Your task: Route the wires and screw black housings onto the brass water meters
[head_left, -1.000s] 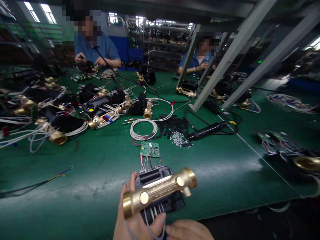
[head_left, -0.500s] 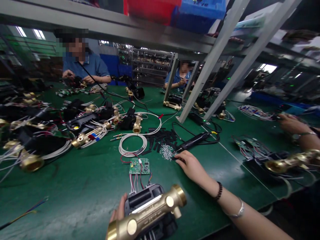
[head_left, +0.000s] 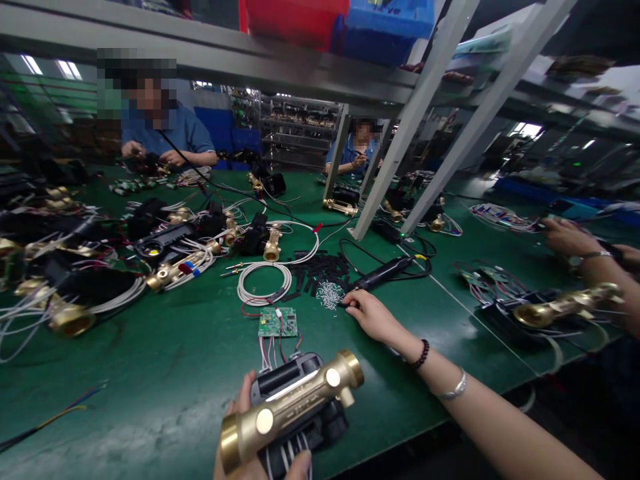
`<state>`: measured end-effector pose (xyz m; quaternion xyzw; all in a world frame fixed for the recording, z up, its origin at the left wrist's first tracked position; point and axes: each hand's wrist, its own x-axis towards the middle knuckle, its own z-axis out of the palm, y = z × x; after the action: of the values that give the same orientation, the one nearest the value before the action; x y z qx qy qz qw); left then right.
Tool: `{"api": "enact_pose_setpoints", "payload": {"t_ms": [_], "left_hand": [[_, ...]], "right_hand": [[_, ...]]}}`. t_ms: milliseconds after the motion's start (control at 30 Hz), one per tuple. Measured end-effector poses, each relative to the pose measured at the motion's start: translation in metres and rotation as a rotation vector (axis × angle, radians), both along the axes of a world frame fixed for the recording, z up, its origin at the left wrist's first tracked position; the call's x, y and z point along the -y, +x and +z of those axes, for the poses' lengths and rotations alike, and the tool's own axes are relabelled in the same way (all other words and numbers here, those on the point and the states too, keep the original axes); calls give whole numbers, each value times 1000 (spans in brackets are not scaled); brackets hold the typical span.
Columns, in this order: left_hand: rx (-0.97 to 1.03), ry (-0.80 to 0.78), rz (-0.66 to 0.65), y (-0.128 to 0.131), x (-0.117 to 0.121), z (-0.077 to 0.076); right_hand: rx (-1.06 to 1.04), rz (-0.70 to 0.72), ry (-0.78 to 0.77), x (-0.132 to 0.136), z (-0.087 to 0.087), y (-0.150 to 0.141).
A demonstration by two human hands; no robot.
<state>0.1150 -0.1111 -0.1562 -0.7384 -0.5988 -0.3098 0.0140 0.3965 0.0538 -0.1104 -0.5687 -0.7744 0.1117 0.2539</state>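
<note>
My left hand [head_left: 245, 393] is closed around a brass flow-meter body [head_left: 295, 407] with a black housing [head_left: 290, 377] attached; the thumb shows below it. Wires run from the housing to a green circuit board [head_left: 277, 323] lying on the table. My right hand [head_left: 373, 317] rests at the edge of a pile of small white pieces [head_left: 330, 295], its fingertips pinched together. Something dark shows at those fingertips, too small to make out. Just behind the hand lies a black pen-shaped electric tool [head_left: 383, 273] with a cord. Short black tube pieces [head_left: 320, 267] lie beyond the white pile.
A coiled grey cable [head_left: 240, 287] lies behind the board. Several brass meter bodies with cables crowd the left. Slanted metal posts [head_left: 387, 153] rise at centre right. A co-worker's hands [head_left: 570, 240] are at the right, near another brass body [head_left: 565, 307]. Two people sit opposite.
The brass body in my left hand has risen and tilted slightly, and my left thumb now shows. My right hand stays by the white pieces. The view has shifted a little.
</note>
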Motion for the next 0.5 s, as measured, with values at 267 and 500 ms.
{"api": "enact_pose_setpoints", "payload": {"t_ms": [267,500], "left_hand": [[136,15,21,16,-1,16],[228,10,31,22,3,17]], "right_hand": [[-290,-79,329,61,53,-14],[-446,330,236,162,52,-77]]}}
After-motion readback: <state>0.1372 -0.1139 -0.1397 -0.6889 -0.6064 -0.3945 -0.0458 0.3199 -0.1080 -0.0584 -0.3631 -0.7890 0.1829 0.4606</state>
